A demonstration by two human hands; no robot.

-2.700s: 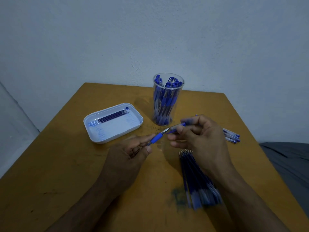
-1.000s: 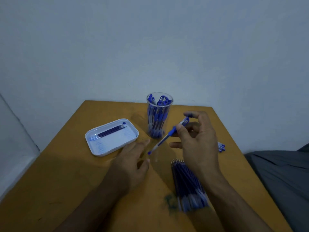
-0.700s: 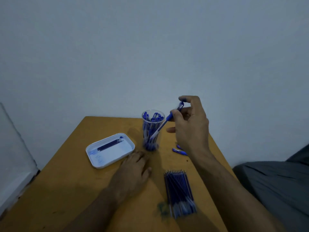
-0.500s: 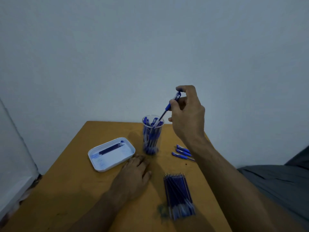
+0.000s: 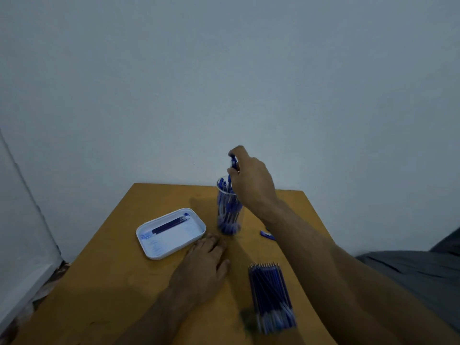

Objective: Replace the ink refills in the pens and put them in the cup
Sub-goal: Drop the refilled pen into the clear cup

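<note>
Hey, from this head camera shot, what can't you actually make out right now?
All in the head view:
- Pen: mostly hidden by the right hand pinching it; how far it sits in the cup is unclear.
- Loose pens: mostly hidden behind the right forearm, so no count.
- Refill bundle: near end blurred.
- Tray: its print is too small to read.

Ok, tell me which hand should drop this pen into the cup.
Right. The right hand already pinches the pen directly above the cup, tip pointing down into it. The left hand lies flat on the table, holding nothing.
</note>
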